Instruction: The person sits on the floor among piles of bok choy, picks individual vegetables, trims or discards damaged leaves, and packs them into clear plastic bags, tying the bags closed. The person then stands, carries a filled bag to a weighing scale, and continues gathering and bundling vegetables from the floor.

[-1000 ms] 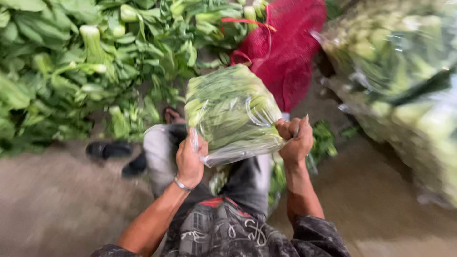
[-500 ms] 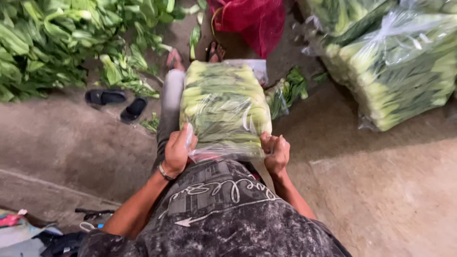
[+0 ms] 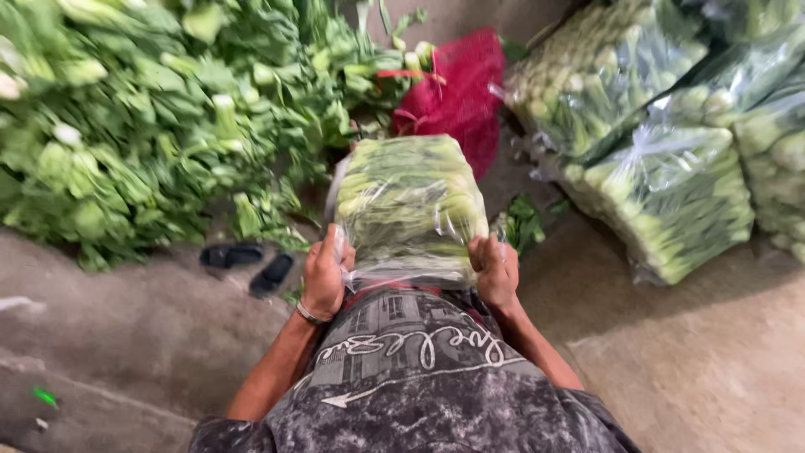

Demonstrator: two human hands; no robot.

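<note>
1. The left hand (image 3: 323,273) clamps the near left corner of the clear plastic bag of bok choy (image 3: 411,205), fingers curled onto the film; the grip is closed on the bag. It does well to stay on the gathered film, not on the leaves.
2. The right hand (image 3: 496,270) is closed the same way on the near right corner, thumb on top. Both grips sit level, which keeps the load from rolling.
3. The bag lies across the person's lap, its mouth end at 6 o'clock against the dark printed shirt (image 3: 411,377), its far end pointing to 12 o'clock. It looks full and heavy, so I judge that the film could tear if pulled by one corner.
4. At 12 to 1 o'clock beyond the bag lies a red mesh sack (image 3: 461,92).
5. From 9 to 11 o'clock spreads a heap of loose bok choy (image 3: 151,117) on the concrete floor (image 3: 713,369), with a pair of black sandals (image 3: 250,264) at 9 o'clock.
6. From 1 to 3 o'clock stand packed bags of greens (image 3: 671,193); there is room between them and the lap.
</note>
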